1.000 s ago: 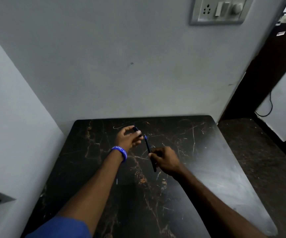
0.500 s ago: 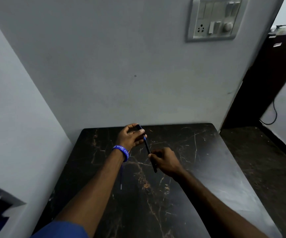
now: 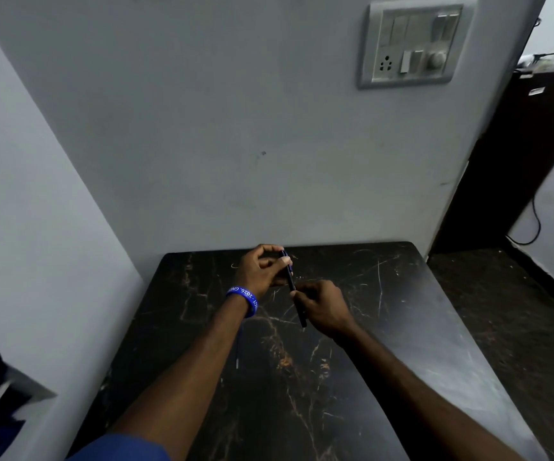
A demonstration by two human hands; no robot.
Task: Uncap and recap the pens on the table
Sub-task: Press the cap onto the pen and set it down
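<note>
Above the far part of the black marble table (image 3: 402, 311) both hands hold one dark pen (image 3: 291, 281). My right hand (image 3: 324, 306) grips the barrel, whose lower end sticks out below the fist. My left hand (image 3: 262, 271), with a blue wristband, pinches the cap (image 3: 284, 255) at the pen's upper end. The cap sits against the pen's blue tip; whether it is fully seated is hidden by my fingers. A second thin pen (image 3: 237, 356) lies on the table, partly covered by my left forearm.
The table stands in a corner, with a grey wall behind it and a white wall on the left. A switchboard (image 3: 412, 48) is mounted high on the wall. To the right are a dark floor, a dark cabinet (image 3: 518, 161) and a hanging black cable.
One second ago the cap was held apart from the blue tip. My left hand has brought the cap onto the pen's end, and the hands are closer together. The view has tilted upward.
</note>
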